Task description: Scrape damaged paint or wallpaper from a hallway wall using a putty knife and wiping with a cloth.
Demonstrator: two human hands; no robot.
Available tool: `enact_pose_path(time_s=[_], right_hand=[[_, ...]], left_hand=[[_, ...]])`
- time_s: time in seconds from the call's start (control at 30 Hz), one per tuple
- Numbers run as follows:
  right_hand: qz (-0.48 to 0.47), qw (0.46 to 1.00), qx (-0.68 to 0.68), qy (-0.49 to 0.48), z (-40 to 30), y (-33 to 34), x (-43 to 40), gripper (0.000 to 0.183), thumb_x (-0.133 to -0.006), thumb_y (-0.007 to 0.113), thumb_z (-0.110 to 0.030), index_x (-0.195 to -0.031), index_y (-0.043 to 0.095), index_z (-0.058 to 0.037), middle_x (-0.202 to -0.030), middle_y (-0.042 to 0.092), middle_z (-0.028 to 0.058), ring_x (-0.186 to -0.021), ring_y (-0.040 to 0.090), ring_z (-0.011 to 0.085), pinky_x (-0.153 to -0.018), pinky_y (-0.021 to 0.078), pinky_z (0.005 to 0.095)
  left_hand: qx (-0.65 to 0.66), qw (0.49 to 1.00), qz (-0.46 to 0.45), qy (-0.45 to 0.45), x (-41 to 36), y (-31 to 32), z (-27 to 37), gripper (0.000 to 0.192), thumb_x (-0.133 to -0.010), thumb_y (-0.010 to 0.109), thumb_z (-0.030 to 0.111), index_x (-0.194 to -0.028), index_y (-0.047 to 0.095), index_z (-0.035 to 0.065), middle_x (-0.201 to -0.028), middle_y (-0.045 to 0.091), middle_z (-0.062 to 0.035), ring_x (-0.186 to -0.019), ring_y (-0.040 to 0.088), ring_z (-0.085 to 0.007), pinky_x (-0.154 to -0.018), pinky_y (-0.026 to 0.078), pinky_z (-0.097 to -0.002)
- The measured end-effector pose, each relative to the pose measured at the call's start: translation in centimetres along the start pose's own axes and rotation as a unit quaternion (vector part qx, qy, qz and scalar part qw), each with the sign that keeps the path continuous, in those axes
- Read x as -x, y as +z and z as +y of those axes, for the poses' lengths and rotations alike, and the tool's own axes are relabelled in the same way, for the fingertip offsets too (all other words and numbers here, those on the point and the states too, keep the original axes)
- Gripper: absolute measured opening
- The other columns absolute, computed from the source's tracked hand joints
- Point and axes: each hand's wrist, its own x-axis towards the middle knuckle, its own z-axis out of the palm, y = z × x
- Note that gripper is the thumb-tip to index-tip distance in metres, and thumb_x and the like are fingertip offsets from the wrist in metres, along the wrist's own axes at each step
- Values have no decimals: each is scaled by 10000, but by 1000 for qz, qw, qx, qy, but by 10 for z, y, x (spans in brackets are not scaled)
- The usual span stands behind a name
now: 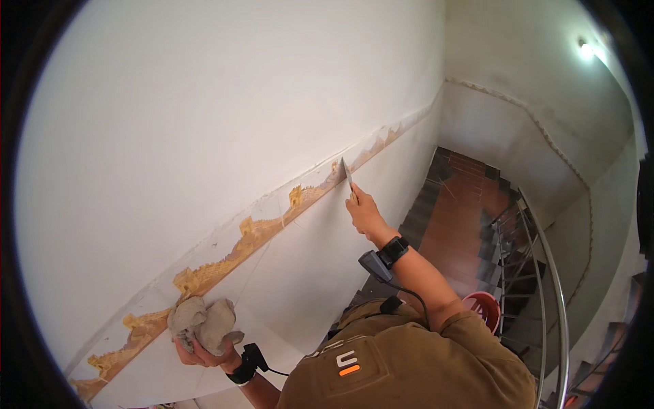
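Note:
My right hand point(366, 212) grips the handle of a putty knife point(344, 169). Its metal blade lies against the decorative tile border point(265, 221) on the wall, or very close to it. That border slopes up to the right and bears a golden-brown wall-and-tower pattern. Lower down on the left, my left hand point(204, 354) holds a bunched grey cloth point(202, 322) from below. The cloth overlaps the lower edge of the border, and whether it presses on the tiles I cannot tell. A whitish film covers the border's farther stretch, to the right of the blade.
Stairs with reddish-brown treads point(454, 214) and dark edges run down along the wall. A metal handrail point(554, 286) curves along the right. Beside my body stands a red bucket point(483, 309). A lit lamp point(586, 49) is on the far wall. Cables hang from both wrist devices.

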Motion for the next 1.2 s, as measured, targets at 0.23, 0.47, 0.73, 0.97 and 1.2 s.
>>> enact_pose_path(time_s=[0.23, 0.47, 0.73, 0.97, 1.2], right_hand=[[11, 978, 61, -201, 36, 33, 18, 509, -815, 448, -169, -1274, 354, 31, -1165, 487, 272, -1127, 449, 369, -957, 348, 357], [40, 993, 5, -113, 45, -4, -34, 520, -820, 445, -188, -1312, 348, -49, -701, 536, 86, -469, 481, 170, -391, 390, 300], [-15, 990, -141, -28, 33, -1, -12, 502, -881, 400, -193, -1361, 280, -113, -635, 407, 4, -386, 330, 76, -309, 285, 233], [87, 972, 46, -212, 79, 34, -8, 431, -868, 416, -193, -1252, 411, 3, -894, 609, 216, -749, 602, 265, -695, 466, 373], [56, 991, -22, -119, 50, 19, -8, 417, -848, 404, -163, -1227, 429, 9, -657, 523, 207, -553, 506, 227, -581, 442, 343]], left_hand=[[-8, 1000, -7, 8, -4, 1, 3, 503, -747, 613, 374, -1061, 532, -11, -1172, 475, -251, -1046, 458, -397, -829, 387, -499], [12, 1000, -2, 21, -8, 3, 6, 506, -756, 615, 358, -1086, 515, -12, -1180, 460, -256, -1053, 454, -400, -830, 395, -514], [35, 999, 14, 17, -7, 2, 4, 476, -728, 618, 288, -1080, 516, -16, -1165, 476, -255, -1046, 456, -400, -835, 383, -514], [-8, 1000, -10, 3, -4, 0, 4, 464, -728, 614, 289, -1064, 532, -20, -1160, 478, -260, -1043, 452, -404, -836, 381, -515], [20, 1000, -1, -6, -3, 3, 4, 543, -737, 612, 387, -1088, 528, -18, -1181, 455, -261, -1072, 433, -406, -853, 385, -513]])
